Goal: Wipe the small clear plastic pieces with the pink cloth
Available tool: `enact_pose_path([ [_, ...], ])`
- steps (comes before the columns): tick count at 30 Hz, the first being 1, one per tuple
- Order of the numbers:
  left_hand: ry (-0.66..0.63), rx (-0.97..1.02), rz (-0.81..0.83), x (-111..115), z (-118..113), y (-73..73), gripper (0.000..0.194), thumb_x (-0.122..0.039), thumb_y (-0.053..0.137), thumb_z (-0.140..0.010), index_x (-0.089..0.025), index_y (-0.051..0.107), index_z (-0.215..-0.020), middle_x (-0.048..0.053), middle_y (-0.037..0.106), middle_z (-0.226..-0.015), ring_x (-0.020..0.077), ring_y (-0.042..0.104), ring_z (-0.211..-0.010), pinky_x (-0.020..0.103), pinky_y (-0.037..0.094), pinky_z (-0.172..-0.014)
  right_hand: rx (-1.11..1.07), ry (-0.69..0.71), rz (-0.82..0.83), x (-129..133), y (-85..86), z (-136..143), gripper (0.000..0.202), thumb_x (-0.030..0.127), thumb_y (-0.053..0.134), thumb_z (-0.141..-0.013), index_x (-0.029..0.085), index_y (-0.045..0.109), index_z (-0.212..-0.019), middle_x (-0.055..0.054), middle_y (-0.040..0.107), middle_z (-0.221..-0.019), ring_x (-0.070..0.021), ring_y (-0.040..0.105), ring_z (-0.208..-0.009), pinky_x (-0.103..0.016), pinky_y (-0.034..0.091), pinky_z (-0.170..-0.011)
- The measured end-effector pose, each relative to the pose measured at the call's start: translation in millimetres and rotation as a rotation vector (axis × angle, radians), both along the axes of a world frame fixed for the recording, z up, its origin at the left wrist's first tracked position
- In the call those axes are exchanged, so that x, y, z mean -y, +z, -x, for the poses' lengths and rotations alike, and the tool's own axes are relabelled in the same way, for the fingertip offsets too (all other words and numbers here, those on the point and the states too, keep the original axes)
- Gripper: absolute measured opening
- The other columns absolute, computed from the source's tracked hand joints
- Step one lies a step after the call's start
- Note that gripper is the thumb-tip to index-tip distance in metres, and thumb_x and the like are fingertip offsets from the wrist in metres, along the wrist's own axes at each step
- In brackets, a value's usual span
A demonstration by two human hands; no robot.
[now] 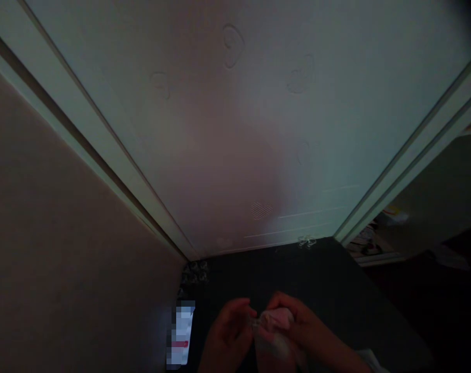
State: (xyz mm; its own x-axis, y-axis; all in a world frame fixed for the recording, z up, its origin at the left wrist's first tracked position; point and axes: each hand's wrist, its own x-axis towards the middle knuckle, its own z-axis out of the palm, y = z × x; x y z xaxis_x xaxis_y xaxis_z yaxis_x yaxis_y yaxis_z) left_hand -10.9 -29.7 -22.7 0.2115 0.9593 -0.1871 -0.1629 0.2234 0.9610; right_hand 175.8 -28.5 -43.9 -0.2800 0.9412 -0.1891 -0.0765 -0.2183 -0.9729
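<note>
From where I stand in this dim room, the two hands are close together low over the dark bench (305, 274), with a soft-looking pink and white bundle (280, 317) between them. The right hand (305, 327) is closed round its far side, the thumb and fingers gathering it. The left hand (228, 334) is curled beside it, fingertips at a small clear piece (256, 323) on the bundle's near edge; whether they truly pinch it, I can't tell in this light. I'd guess the bundle is light and limp, the sort that creases and gives under a squeeze rather than breaks, so its gathered top is the place to hold it, lightly. The clear piece looks thin and perhaps slick, better taken between thumb and fingertip than in the palm. More small clear pieces (195, 271) sit at the bench's back left corner, others (307, 241) by the pale panel (204, 171), and a lit screen (184, 331) glows left of the hands.
</note>
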Motion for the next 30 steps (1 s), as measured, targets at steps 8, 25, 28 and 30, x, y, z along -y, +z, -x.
enact_pose_path([
  [8,-0.049,-0.206,0.037,-18.6,-7.9,-2.6,0.046,-0.058,0.06,-0.075,-0.017,0.068,-0.095,0.002,0.064,-0.07,0.0182,0.059,-0.069,0.028,0.045,-0.066,0.091,-0.066,-0.021,-8.8,22.2,-5.9,0.016,0.032,0.064,-0.069,0.017,0.06,-0.073,0.001,0.055,-0.066,-0.0146,0.049,-0.06,-0.025,0.037,-0.054],
  [25,-0.123,-0.227,0.009,-6.5,4.3,7.3,0.028,-0.031,0.064,-0.078,-0.023,0.067,-0.105,0.003,0.069,-0.097,0.0205,0.061,-0.094,0.028,0.045,-0.085,0.036,0.021,0.024,-9.3,8.9,-5.5,0.013,0.03,0.062,-0.068,0.018,0.059,-0.073,0.003,0.053,-0.065,-0.0132,0.047,-0.059,-0.024,0.036,-0.054],
  [28,-0.142,-0.209,-0.009,-4.6,7.5,8.2,0.029,-0.031,0.064,-0.079,-0.025,0.065,-0.107,0.003,0.069,-0.106,0.0213,0.06,-0.102,0.029,0.043,-0.09,0.053,0.022,0.005,-6.4,9.0,-3.8,0.013,0.03,0.061,-0.07,0.018,0.058,-0.074,0.002,0.053,-0.066,-0.0137,0.048,-0.061,-0.023,0.036,-0.054],
  [30,-0.148,-0.184,0.005,-3.1,8.1,9.3,0.035,-0.034,0.065,-0.078,-0.026,0.062,-0.112,0.004,0.068,-0.109,0.0214,0.059,-0.104,0.03,0.042,-0.092,0.055,0.016,0.007,-4.8,12.7,-3.0,0.012,0.03,0.06,-0.07,0.018,0.057,-0.073,0.002,0.054,-0.066,-0.0136,0.048,-0.061,-0.023,0.037,-0.054],
])
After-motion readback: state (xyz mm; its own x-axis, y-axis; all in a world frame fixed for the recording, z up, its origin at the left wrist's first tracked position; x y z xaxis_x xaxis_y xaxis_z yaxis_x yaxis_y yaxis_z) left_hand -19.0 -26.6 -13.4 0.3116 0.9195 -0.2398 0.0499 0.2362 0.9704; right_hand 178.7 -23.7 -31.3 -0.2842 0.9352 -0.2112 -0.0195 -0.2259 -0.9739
